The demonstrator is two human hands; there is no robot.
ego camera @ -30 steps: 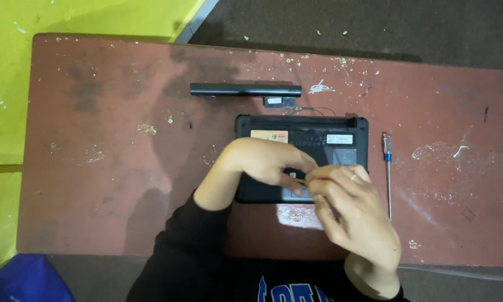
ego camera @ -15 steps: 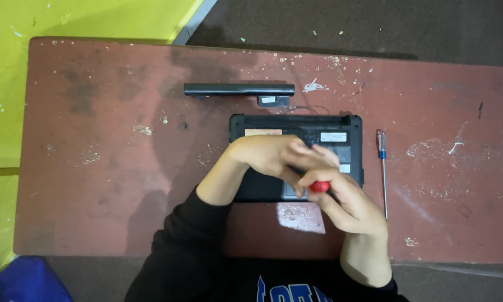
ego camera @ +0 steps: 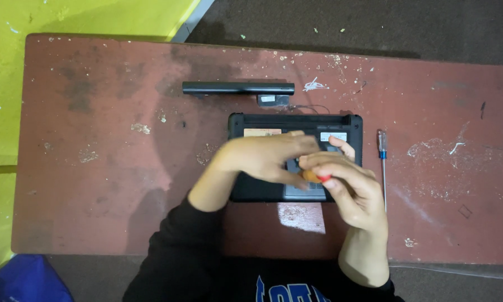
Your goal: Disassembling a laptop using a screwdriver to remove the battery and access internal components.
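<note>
Your right hand [ego camera: 355,193] is curled shut around a small screwdriver with an orange and red handle [ego camera: 314,177], pinched between thumb and fingertips, directly over the laptop [ego camera: 251,193]. The laptop lies upside down, black underside up, in the middle of the worn red table [ego camera: 95,168]. Your left hand [ego camera: 262,158] reaches across it with the fingers stretched out flat and loose, gripping nothing, their tips right by the screwdriver handle above the lower middle panel of the laptop.

Keep that left hand pressing down on the case so the laptop does not skate on the table. The tip itself is hidden under your fingers, so whether it sits in a screw cannot be told from here. Hold the shaft upright over the laptop, not tilted (a leaning tip is what strips small screw heads, I would judge). Push down firmly, turn slowly, and let the fingertips do the twisting rather than the wrist.

Just beyond the far edge of the laptop lies a long black battery bar [ego camera: 238,88], with a small dark piece [ego camera: 273,100] beside it. Just right of the laptop rests a second screwdriver with a blue handle [ego camera: 382,146], apart from both hands. A pale patch of worn paint [ego camera: 302,217] shows on the table at the near edge of the laptop, a fair spot for loose screws.
</note>
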